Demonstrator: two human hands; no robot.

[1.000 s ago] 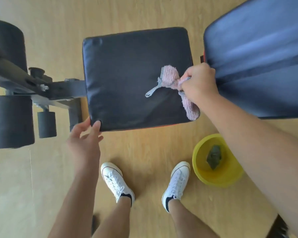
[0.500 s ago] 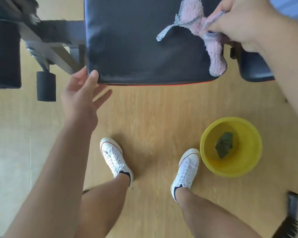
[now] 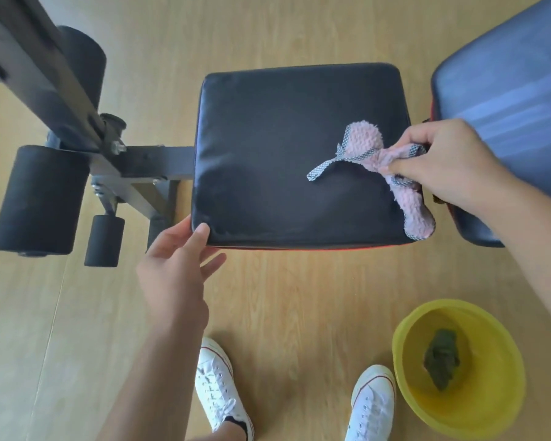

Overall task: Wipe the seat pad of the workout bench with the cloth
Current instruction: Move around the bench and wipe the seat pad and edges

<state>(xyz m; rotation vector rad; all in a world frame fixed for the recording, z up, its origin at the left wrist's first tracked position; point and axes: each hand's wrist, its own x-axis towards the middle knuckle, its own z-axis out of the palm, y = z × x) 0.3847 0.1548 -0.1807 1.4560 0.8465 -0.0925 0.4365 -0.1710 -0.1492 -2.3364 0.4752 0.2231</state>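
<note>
Nearest us, our two white shoes (image 3: 223,389) stand on the wood floor (image 3: 283,297), now at the bottom edge of the view rather than mid-frame as half a second ago. Just right of the right shoe sits the yellow bowl (image 3: 497,409) with a dark green rag (image 3: 442,358) in it; it too lies lower in the view than before.

Our left hand (image 3: 175,268) is open, fingers spread, with the fingertips touching the near left corner of the seat pad (image 3: 277,160), much as it was before. The pad now shows whole; half a second ago only its near part was in view, at the top of the frame.

Our right hand (image 3: 446,163) is clamped on the pink cloth (image 3: 366,144) at the pad's right edge. One fluffy end of the cloth lies on the pad, a checked strip trails left from it, and the other end hangs over the near right corner. The grip and the cloth's shape match the earlier frame.

Right of the pad, the back pad (image 3: 506,90) is again seen broadly. To the left, the grey frame (image 3: 140,160) and black foam rollers (image 3: 35,198) are in full view, well apart from the hands.
</note>
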